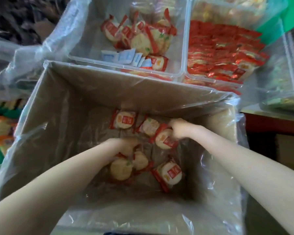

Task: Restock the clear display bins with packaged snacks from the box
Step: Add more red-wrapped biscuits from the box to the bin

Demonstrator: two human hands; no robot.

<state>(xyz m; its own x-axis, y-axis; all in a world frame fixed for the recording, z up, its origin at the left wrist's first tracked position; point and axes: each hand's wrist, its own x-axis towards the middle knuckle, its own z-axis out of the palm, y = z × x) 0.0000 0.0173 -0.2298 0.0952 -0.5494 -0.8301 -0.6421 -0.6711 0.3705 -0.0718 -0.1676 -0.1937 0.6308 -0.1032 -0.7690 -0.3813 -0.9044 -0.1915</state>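
Observation:
Both my hands reach down into a cardboard box (95,92) lined with clear plastic. Several red-and-white wrapped round snack packets lie on its bottom. My left hand (120,146) is curled around a couple of packets (121,168) near the box's middle. My right hand (178,129) grips one packet (165,139) further back and to the right. Loose packets lie at the back (124,120) and at the front right (170,173). Behind the box a clear bin (126,65) holds a small pile of the same packets (141,38). Motion blurs both hands.
A second clear bin (187,72) to the right is packed with red snack packets (224,55). More clear bins with other snacks stand at the far right (282,92). Stacked coloured packages sit at the left (2,126). Loose plastic liner (234,150) drapes over the box's edges.

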